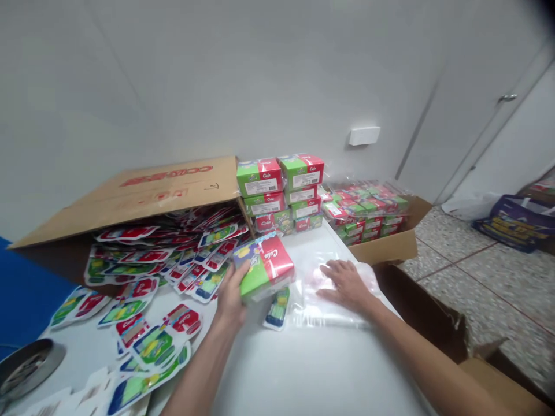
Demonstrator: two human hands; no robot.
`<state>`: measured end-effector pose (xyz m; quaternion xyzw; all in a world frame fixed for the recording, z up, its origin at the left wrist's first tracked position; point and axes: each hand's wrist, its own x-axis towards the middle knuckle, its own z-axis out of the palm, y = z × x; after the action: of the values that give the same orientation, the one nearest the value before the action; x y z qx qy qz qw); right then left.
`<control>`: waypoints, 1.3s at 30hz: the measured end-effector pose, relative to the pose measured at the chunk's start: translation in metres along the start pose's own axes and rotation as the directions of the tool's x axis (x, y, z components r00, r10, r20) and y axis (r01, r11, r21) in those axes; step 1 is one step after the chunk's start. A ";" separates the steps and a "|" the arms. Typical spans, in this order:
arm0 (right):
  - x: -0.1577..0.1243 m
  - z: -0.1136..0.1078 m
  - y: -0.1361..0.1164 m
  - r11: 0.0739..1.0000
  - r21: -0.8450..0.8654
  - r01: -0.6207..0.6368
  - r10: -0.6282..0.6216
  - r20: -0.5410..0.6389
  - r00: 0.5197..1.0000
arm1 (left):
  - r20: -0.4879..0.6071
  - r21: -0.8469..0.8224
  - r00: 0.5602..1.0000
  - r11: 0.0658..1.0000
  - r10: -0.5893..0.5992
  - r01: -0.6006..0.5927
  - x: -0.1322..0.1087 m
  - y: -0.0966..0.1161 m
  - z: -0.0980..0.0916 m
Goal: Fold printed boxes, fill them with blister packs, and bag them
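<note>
My left hand [229, 297] grips a green and red "Cola" box [264, 266], wrapped in clear film and tilted just above the white table [303, 370]. My right hand [344, 283] lies flat, fingers spread, on a stack of clear plastic bags [323, 306] to the right of the box. A small flat colourful packet [277, 309] rests on the table just under the box.
Several flat colourful packets [147, 300] spill from a tipped cardboard carton [143, 193] at the left. Stacked Cola boxes [281, 190] stand by the wall. An open carton [385, 245] of wrapped boxes sits at the right. A tape roll [26, 370] lies at lower left. Cardboard boxes [485, 375] stand on the floor.
</note>
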<state>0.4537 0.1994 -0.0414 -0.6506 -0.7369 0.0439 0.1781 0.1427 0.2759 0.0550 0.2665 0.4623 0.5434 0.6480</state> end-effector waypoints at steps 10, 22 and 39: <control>-0.025 -0.011 -0.024 0.982 0.146 0.116 -0.131 0.096 0.987 | 0.027 0.043 0.999 0.999 0.020 -0.021 0.070 -0.032 0.080; 0.020 -0.011 0.008 0.988 0.153 -0.014 -0.007 0.134 0.991 | 0.050 0.001 0.999 1.000 0.015 -0.015 0.076 -0.023 0.078; 0.022 -0.020 0.013 0.999 0.028 -0.019 0.013 0.201 0.979 | 0.006 0.034 1.000 0.999 -0.019 0.019 0.090 -0.044 0.086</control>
<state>0.4706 0.2198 -0.0216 -0.6461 -0.7451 0.1217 0.1119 0.2371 0.3631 0.0270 0.2747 0.4721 0.5284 0.6500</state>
